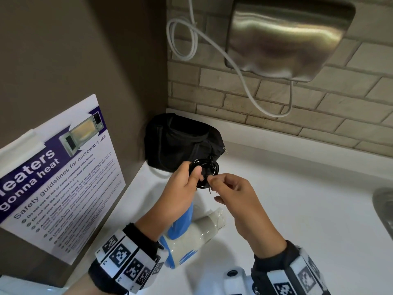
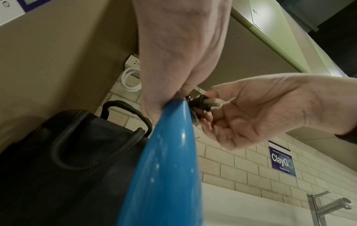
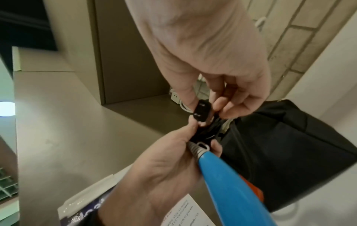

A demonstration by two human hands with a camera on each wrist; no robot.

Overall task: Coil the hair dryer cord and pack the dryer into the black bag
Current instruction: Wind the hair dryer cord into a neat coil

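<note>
Both hands [image 1: 204, 184] pinching coiled cord [image 1: 205, 167] above white counter [image 1: 297, 209], brick wall [image 1: 234, 99] behind

Open white countertop [image 1: 297, 209] lies to the right of the hands — bare out to the sink rim [image 1: 385, 211]. The left is closed: a brown side wall [image 1: 74, 60] with a leaning microwave safety poster [image 1: 59, 177]. At the back, the black bag [image 1: 180, 141] fills the corner against the brick wall [image 1: 255, 99]. Above — a steel hand dryer [image 1: 287, 37], its white cable [image 1: 244, 77] drooping near the counter. The hair dryer [image 1: 191, 235] lies on the counter beneath the wrists.
</note>
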